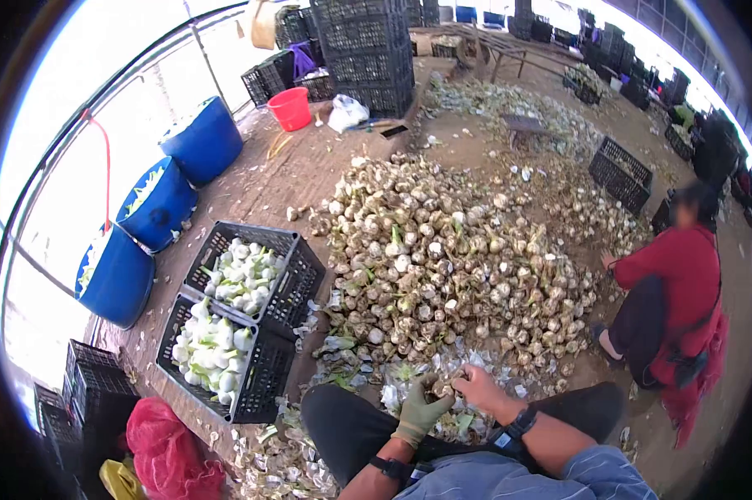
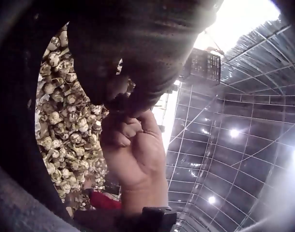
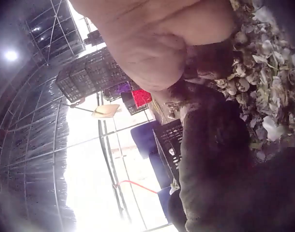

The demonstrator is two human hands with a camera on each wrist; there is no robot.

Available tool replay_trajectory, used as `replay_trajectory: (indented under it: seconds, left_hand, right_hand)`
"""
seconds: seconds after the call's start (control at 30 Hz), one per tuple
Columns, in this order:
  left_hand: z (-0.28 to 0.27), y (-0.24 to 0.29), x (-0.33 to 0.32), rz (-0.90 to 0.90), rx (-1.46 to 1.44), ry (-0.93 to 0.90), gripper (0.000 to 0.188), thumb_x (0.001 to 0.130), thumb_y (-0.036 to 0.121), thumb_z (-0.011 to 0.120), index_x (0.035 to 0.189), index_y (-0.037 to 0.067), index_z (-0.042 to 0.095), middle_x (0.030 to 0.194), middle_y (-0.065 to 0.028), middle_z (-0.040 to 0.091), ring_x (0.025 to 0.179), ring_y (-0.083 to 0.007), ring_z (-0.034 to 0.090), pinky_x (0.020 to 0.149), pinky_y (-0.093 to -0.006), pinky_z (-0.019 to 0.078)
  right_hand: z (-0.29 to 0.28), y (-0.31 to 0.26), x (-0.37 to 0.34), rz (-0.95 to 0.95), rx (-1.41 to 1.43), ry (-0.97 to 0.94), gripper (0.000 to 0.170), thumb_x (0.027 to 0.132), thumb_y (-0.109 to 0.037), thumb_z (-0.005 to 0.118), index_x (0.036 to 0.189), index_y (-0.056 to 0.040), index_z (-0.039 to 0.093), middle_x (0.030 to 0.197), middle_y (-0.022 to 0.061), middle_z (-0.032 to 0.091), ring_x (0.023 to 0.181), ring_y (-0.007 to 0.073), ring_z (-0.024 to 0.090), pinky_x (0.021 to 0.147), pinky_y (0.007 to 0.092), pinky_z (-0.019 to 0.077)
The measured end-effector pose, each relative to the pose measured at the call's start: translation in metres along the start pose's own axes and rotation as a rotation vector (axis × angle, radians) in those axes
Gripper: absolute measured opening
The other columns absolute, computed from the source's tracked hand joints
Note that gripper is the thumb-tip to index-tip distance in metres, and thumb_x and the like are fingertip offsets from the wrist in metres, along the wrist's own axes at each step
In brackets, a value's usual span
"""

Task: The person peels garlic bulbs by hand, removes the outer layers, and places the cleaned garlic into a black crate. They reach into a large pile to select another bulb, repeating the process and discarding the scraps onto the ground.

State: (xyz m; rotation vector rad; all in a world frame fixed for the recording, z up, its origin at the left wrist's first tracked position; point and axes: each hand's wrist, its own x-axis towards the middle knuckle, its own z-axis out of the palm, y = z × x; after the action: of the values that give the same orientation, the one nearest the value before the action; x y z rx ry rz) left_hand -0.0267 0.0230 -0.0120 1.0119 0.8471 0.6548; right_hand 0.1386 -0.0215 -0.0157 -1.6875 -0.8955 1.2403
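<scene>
In the head view the gloved left hand [image 1: 423, 410] curls its fingers round a garlic bulb [image 1: 442, 389], low in front of the person's lap. The bare right hand [image 1: 481, 394] touches that bulb from the right, its fingers bent toward the glove. In the left wrist view the right hand [image 2: 137, 150] meets the dark glove, and the bulb is mostly hidden. The right wrist view shows the glove [image 3: 210, 140] close against the right hand [image 3: 157, 43]. Beyond the hands spreads a large heap of garlic bulbs [image 1: 443, 267].
Two black crates [image 1: 269, 377] of white trimmed bulbs stand left of the heap. Blue tubs [image 1: 126, 279] line the left side. Another person [image 1: 672, 271] in red squats at the right. Peelings [image 1: 280, 458] cover the floor round the legs; a red net bag [image 1: 163, 446] lies lower left.
</scene>
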Motion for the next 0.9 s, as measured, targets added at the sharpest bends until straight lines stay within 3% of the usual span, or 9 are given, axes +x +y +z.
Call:
replay_trajectory:
  seconds: [0.13,0.27,0.4,0.43,0.53,0.67,0.8,0.83,0.9]
  left_hand:
    - [-0.011,-0.007,-0.012,0.034,0.134,-0.043,0.059,0.077,0.014,0.079,0.124,-0.001,0.047,0.102,-0.0054,0.059,0.090,-0.0104,0.058,0.078,-0.0265,0.0512]
    - [-0.012,0.020,-0.028,0.152,0.355,-0.030,0.061,0.077,0.017,0.079,0.125,-0.001,0.046,0.105,-0.0084,0.061,0.090,-0.0119,0.059,0.079,-0.0282,0.0516]
    - [-0.021,0.004,-0.023,0.048,0.103,-0.105,0.066,0.077,0.020,0.081,0.127,-0.002,0.044,0.108,-0.0091,0.060,0.098,-0.0150,0.060,0.083,-0.0293,0.0510]
    - [-0.024,0.005,-0.024,0.036,0.157,-0.100,0.066,0.078,0.020,0.079,0.129,-0.003,0.044,0.113,-0.0101,0.060,0.099,-0.0161,0.060,0.085,-0.0300,0.0512]
    - [-0.033,0.005,-0.020,-0.116,-0.172,-0.290,0.063,0.080,0.018,0.076,0.130,-0.003,0.044,0.117,-0.0119,0.058,0.100,-0.0164,0.060,0.087,-0.0299,0.0513]
    - [-0.027,0.016,-0.029,-0.185,-0.479,-0.352,0.067,0.081,0.014,0.073,0.137,-0.004,0.040,0.117,-0.0103,0.059,0.098,-0.0191,0.062,0.086,-0.0311,0.0515]
    - [-0.027,0.010,-0.024,-0.106,-0.273,-0.276,0.061,0.083,0.015,0.075,0.131,-0.005,0.043,0.118,-0.0121,0.058,0.102,-0.0188,0.061,0.087,-0.0321,0.0522]
    - [-0.024,0.015,-0.025,0.016,-0.174,-0.253,0.064,0.081,0.015,0.077,0.131,-0.005,0.042,0.117,-0.0122,0.058,0.102,-0.0183,0.061,0.087,-0.0315,0.0524]
    - [-0.020,0.016,-0.027,0.053,-0.152,-0.219,0.064,0.080,0.013,0.078,0.130,-0.005,0.043,0.117,-0.0122,0.058,0.102,-0.0183,0.061,0.088,-0.0314,0.0524]
  right_hand:
    - [0.022,-0.004,-0.021,0.010,0.049,0.088,0.023,0.085,-0.010,0.059,0.103,0.0048,0.061,0.083,0.0020,0.060,0.072,0.0074,0.049,0.059,0.0288,0.0428]
    - [0.028,-0.013,-0.029,0.098,0.147,0.035,0.020,0.086,-0.006,0.055,0.102,0.0038,0.061,0.084,0.0031,0.061,0.069,0.0085,0.051,0.056,0.0276,0.0418]
    - [0.027,0.008,-0.024,0.004,0.220,-0.008,0.020,0.087,-0.006,0.054,0.103,0.0031,0.061,0.084,0.0038,0.062,0.065,0.0082,0.051,0.052,0.0267,0.0413]
    - [0.025,-0.006,-0.030,-0.004,0.103,-0.005,0.022,0.087,-0.006,0.053,0.107,0.0028,0.059,0.078,0.0031,0.061,0.059,0.0077,0.051,0.049,0.0265,0.0409]
    - [0.015,-0.072,-0.062,0.111,0.087,-0.120,0.025,0.088,-0.007,0.053,0.110,0.0020,0.057,0.072,0.0018,0.059,0.053,0.0073,0.050,0.046,0.0249,0.0398]
    - [0.003,-0.061,-0.061,0.011,0.244,-0.234,0.026,0.088,-0.006,0.052,0.113,0.0008,0.056,0.070,0.0005,0.058,0.052,0.0074,0.052,0.047,0.0239,0.0408]
    - [0.006,-0.045,-0.055,-0.025,0.270,-0.173,0.037,0.092,-0.020,0.065,0.121,-0.0002,0.055,0.082,0.0017,0.062,0.065,0.0054,0.056,0.055,0.0232,0.0459]
    - [0.003,-0.050,-0.057,-0.059,0.043,-0.147,0.041,0.091,-0.028,0.068,0.119,0.0006,0.056,0.084,0.0021,0.062,0.068,0.0042,0.055,0.056,0.0237,0.0456]
    - [0.009,-0.039,-0.050,-0.095,-0.127,-0.024,0.038,0.092,-0.025,0.068,0.118,0.0003,0.056,0.085,0.0018,0.062,0.067,0.0045,0.054,0.057,0.0242,0.0452]
